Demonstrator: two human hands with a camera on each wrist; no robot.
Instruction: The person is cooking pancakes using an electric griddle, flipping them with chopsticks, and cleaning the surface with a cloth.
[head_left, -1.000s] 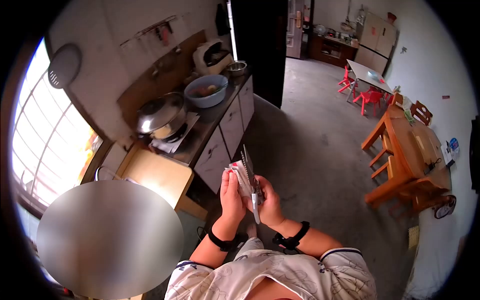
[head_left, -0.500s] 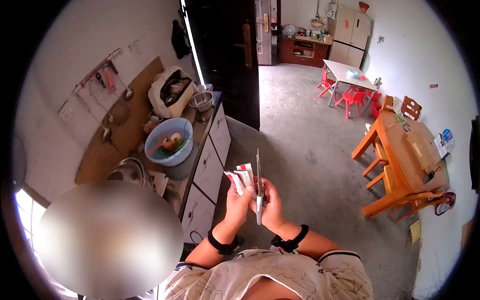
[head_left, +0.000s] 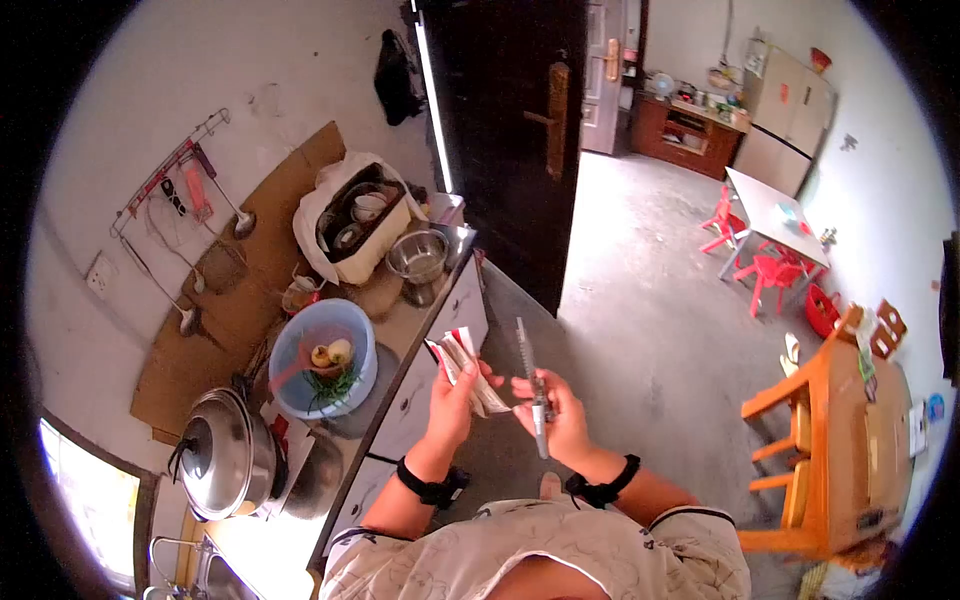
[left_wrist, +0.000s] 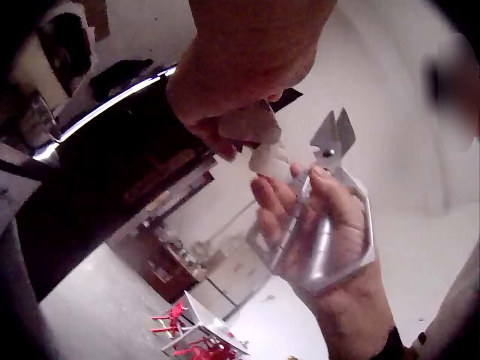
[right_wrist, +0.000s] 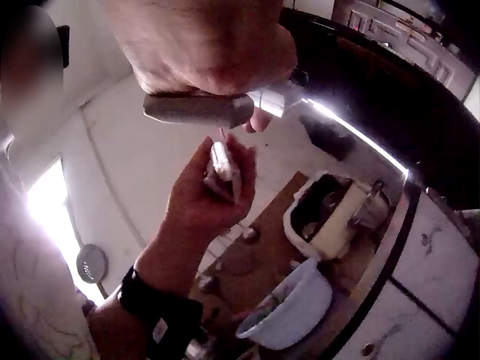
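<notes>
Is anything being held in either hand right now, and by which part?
The left hand grips red-and-white packaging near its middle; the right hand holds metal scissors by the handles, blades beyond the fingers.

The head view is brightly lit at the lower-left window (head_left: pixel 95 500), where glare is seen; edges are bowed and blackened. Both wrist views are dimmer and grainy.

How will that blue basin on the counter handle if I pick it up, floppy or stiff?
The blue basin looks like plastic, so its wall may flex slightly. The round vegetables inside appear loose and could roll if it tilts.
</notes>
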